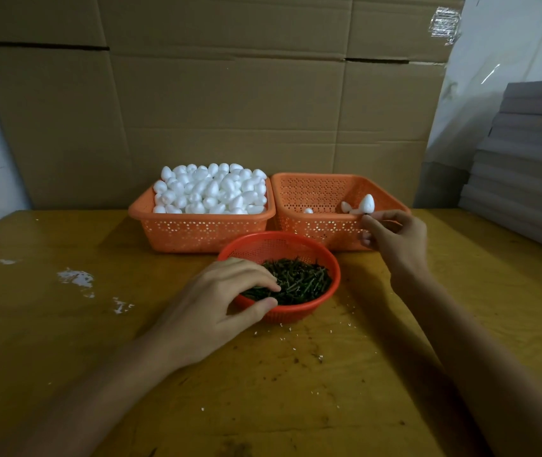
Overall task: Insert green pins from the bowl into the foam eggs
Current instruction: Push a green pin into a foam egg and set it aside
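Forearms nearest cam, over the wooden table [65, 341]. L hand [216, 311] sits over the near rim of the red bowl [325, 291], thumb + index closing on the green pins [299, 282]; can't tell if a pin is actually caught yet. R hand [394, 239] is up at the right basket [315, 222], fingertips pinching a foam egg [367, 203] from below, prob. by a pin stem, though that's too small to confirm. A few other eggs lie in that basket. Left basket [197, 232] heaped w/ plain eggs [212, 189], so task looks early. Tip for this step: pick a single pin, not a clump, grip near the blunt end, then push straight along the egg's axis so the foam doesn't crumble. Drop the held egg inside the basket, not on its rim.
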Demonstrator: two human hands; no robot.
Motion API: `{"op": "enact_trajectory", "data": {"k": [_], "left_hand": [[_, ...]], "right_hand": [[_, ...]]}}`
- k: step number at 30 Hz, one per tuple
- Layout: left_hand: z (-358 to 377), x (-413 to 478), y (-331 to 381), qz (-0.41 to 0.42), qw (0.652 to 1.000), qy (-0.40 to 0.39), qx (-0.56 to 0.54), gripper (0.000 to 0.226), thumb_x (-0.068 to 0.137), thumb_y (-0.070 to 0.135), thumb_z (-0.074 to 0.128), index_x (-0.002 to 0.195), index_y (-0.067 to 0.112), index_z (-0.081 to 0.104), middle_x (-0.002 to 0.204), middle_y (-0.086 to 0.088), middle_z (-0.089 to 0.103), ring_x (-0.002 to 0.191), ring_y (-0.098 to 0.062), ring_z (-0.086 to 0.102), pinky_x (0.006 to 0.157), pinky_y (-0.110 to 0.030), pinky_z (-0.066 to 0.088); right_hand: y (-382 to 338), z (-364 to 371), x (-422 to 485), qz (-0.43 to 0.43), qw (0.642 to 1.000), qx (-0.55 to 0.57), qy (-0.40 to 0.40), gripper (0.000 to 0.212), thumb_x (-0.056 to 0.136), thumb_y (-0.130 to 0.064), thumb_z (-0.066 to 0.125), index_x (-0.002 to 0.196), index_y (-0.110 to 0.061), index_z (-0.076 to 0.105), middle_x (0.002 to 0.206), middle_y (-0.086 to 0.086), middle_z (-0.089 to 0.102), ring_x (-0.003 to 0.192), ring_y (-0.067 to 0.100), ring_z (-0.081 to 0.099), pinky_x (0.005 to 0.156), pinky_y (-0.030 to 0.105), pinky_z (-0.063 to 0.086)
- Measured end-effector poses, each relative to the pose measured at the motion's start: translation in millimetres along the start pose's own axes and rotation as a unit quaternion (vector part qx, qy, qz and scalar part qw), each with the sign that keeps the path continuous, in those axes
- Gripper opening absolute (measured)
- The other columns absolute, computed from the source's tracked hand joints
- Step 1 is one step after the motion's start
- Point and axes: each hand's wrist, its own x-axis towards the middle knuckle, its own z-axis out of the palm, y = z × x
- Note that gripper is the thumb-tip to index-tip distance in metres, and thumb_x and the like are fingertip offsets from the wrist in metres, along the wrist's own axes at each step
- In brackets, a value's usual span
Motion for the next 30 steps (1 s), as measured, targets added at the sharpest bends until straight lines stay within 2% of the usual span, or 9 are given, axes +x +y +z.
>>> {"op": "enact_trajectory", "data": {"k": [5,10,14,17,19,21,22,25,30], "left_hand": [[1,1,-2,0.010,1.000,-0.003,0.009,0.033,0.103,0.049,0.056,0.117,0.027,0.076,0.121,0.020,0.069,0.124,-0.001,0.059,0.106,-0.038,0.047],[3,0,-3,0.014,1.000,-0.002,0.016,0.031,0.104,0.049,0.054,0.115,0.030,0.076,0.116,0.023,0.068,0.120,-0.002,0.060,0.103,-0.039,0.048],[4,0,-1,0.018,0.999,-0.008,0.037,0.031,0.105,0.049,0.051,0.110,0.032,0.076,0.111,0.024,0.069,0.115,0.000,0.060,0.102,-0.037,0.045],[4,-1,1,0.019,0.999,-0.010,0.047,0.033,0.106,0.050,0.049,0.111,0.032,0.076,0.111,0.024,0.069,0.112,0.002,0.061,0.102,-0.032,0.042],[4,0,2,0.015,0.999,-0.015,0.048,0.034,0.105,0.050,0.048,0.111,0.030,0.075,0.110,0.023,0.070,0.109,0.002,0.061,0.101,-0.030,0.041],[3,0,3,0.006,0.999,-0.014,0.046,0.035,0.104,0.050,0.049,0.105,0.026,0.074,0.102,0.021,0.068,0.101,-0.001,0.062,0.097,-0.032,0.042],[3,0,2,0.003,0.999,-0.013,0.046,0.036,0.104,0.049,0.049,0.099,0.024,0.074,0.095,0.019,0.067,0.095,-0.003,0.062,0.094,-0.034,0.044],[1,0,-1,-0.002,0.999,-0.014,0.043,0.042,0.105,0.047,0.046,0.090,0.019,0.074,0.085,0.013,0.065,0.087,-0.008,0.061,0.090,-0.039,0.045],[2,4,-2,0.027,0.998,0.013,0.061,0.041,0.105,0.041,0.048,0.085,0.017,0.075,0.079,0.011,0.069,0.079,-0.007,0.064,0.090,-0.038,0.048]], "right_hand": [[3,-2,9,0.005,0.999,0.024,0.032,0.012,0.091,-0.016,0.078,0.098,-0.007,0.074,0.092,0.011,0.076,0.069,0.011,0.069,0.073,0.027,0.063],[-5,-4,9,-0.003,0.999,0.019,0.034,0.022,0.101,-0.017,0.065,0.122,-0.009,0.068,0.095,0.006,0.076,0.085,0.019,0.076,0.081,0.035,0.065],[-24,-1,-4,-0.085,0.993,-0.072,0.041,0.021,0.104,-0.021,0.060,0.123,-0.015,0.064,0.100,0.003,0.074,0.083,0.013,0.074,0.077,0.035,0.065],[-50,16,-32,-0.182,0.967,-0.124,-0.125,0.016,0.104,-0.028,0.059,0.117,-0.022,0.066,0.098,-0.004,0.074,0.085,0.006,0.072,0.075,0.026,0.060],[-57,34,-58,-0.264,0.893,-0.243,-0.271,0.019,0.103,-0.036,0.058,0.114,-0.027,0.070,0.102,-0.015,0.073,0.094,0.001,0.068,0.081,0.022,0.055],[-52,51,-83,-0.302,0.804,-0.337,-0.385,0.019,0.106,-0.036,0.053,0.101,-0.026,0.068,0.099,-0.013,0.071,0.090,0.006,0.065,0.082,0.031,0.052],[-47,57,-93,-0.293,0.779,-0.367,-0.415,0.023,0.109,-0.034,0.047,0.095,-0.025,0.062,0.095,-0.008,0.068,0.087,0.012,0.063,0.082,0.038,0.050],[-37,62,-101,-0.262,0.769,-0.405,-0.419,0.032,0.112,-0.037,0.034,0.097,-0.021,0.057,0.095,0.000,0.066,0.090,0.022,0.062,0.084,0.050,0.049],[-38,60,-96,-0.250,0.769,-0.401,-0.429,0.033,0.112,-0.040,0.032,0.091,-0.026,0.055,0.096,-0.002,0.067,0.091,0.020,0.062,0.084,0.051,0.049]]}}
